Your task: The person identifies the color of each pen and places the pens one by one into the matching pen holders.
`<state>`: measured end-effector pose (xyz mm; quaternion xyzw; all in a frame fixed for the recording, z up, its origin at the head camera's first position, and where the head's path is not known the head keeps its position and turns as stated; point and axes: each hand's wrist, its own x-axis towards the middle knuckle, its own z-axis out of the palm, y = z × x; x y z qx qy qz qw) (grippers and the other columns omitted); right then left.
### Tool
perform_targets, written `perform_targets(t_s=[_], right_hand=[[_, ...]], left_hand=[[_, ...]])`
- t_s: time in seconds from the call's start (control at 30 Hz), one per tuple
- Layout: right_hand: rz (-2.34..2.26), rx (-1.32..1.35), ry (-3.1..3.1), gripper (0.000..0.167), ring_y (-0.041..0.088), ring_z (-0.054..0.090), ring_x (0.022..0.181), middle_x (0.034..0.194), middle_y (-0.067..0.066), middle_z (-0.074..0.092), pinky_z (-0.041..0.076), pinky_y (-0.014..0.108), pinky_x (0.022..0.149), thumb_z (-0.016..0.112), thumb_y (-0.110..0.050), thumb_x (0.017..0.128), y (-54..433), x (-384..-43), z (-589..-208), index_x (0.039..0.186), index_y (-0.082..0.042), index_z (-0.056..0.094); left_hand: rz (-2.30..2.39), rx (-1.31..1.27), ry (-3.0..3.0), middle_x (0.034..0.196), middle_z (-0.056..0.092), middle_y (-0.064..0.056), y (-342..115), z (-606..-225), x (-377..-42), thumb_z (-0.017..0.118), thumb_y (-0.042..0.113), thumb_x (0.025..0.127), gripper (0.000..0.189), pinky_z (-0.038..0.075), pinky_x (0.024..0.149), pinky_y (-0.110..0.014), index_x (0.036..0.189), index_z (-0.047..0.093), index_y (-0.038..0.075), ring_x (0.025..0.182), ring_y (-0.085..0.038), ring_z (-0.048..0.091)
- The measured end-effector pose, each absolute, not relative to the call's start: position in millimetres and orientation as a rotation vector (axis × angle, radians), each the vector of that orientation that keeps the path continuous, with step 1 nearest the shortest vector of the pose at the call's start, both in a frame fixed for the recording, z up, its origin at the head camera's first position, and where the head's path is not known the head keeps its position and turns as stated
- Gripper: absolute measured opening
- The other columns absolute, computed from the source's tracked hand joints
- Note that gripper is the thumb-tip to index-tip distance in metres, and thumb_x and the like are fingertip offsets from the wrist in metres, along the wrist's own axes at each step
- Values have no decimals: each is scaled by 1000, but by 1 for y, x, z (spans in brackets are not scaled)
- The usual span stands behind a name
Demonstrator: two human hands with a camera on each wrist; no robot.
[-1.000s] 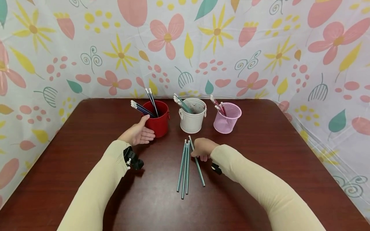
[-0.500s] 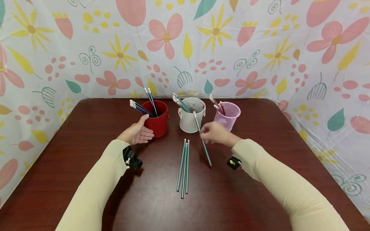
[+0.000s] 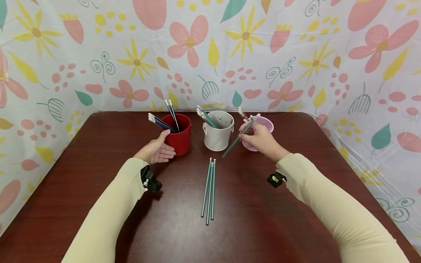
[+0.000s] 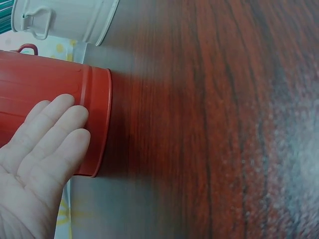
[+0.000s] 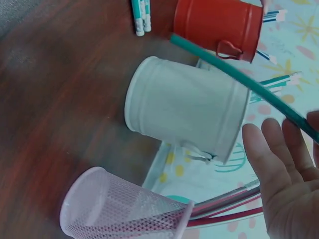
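My right hand (image 3: 261, 138) pinches a green pencil (image 3: 232, 145) with a white eraser end, held aslant above the table in front of the pink mesh cup (image 3: 268, 124). In the right wrist view the pencil (image 5: 224, 67) crosses before the white bucket (image 5: 184, 104). Three more green pencils (image 3: 208, 191) lie close together on the table. My left hand (image 3: 159, 150) is at the side of the red bucket (image 3: 182, 142), its fingers straight and thumb near the rim. The left wrist view has those fingers (image 4: 60, 129) over the red wall; contact is hard to tell.
Dark blue pencils (image 3: 161, 123) lean in the red bucket. Green pencils (image 3: 208, 117) stand in the white bucket (image 3: 217, 140), and red ones (image 3: 242, 114) in the pink cup. A brown table (image 3: 279, 226) meets a flowered cloth (image 3: 210, 54) at the back.
My right hand has picked one green pencil up from the table, carried it up and right towards the pink cup, and its slant has turned over. My left hand stays by the red bucket.
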<state>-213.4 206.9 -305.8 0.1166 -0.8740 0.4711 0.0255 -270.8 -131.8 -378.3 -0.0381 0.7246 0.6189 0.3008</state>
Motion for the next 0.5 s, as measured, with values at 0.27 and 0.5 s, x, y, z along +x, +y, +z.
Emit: perform_targets(t_s=[0.27, 0.5], right_hand=[[1560, 305, -2459, 22, -1, 57, 74, 95, 16, 57, 53, 21, 65, 51, -1, 94, 205, -215, -297, 113, 11, 50], [1724, 332, -2178, 30, 5, 58, 73, 92, 8, 50, 54, 23, 60, 44, -2, 96, 191, -224, -290, 124, 9, 41]], left_hand=[[1660, -122, 1911, 137, 44, -32, -131, -379, -271, 26, 64, 94, 91, 38, 104, -44, 136, 40, -15, 127, -39, 46], [1669, -124, 1900, 137, 43, -33, -131, -380, -271, 27, 64, 94, 91, 38, 105, -43, 136, 39, -15, 127, -39, 46]])
